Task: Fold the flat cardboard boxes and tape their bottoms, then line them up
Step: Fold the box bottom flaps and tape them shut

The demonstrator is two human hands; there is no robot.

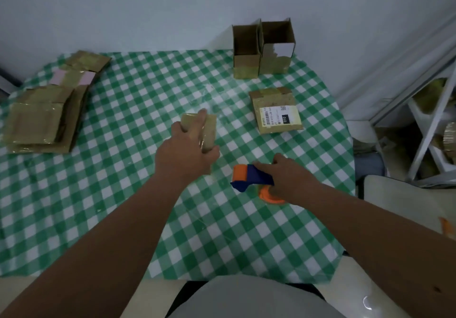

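My left hand (186,151) grips a small folded cardboard box (208,127) in the middle of the table, fingers over its top and thumb at its near end. My right hand (287,175) holds an orange and blue tape dispenser (251,178) on the cloth to the right of that box. Two upright open boxes (262,51) stand side by side at the far right. Another box with a white shipping label (275,111) lies on its side in front of them. A pile of flat boxes (47,110) lies at the far left.
A green and white checked cloth (123,194) covers the table. A white wall runs behind it. At the right stand a white shelf frame (429,130) and a pale chair seat (404,201) close to the table edge.
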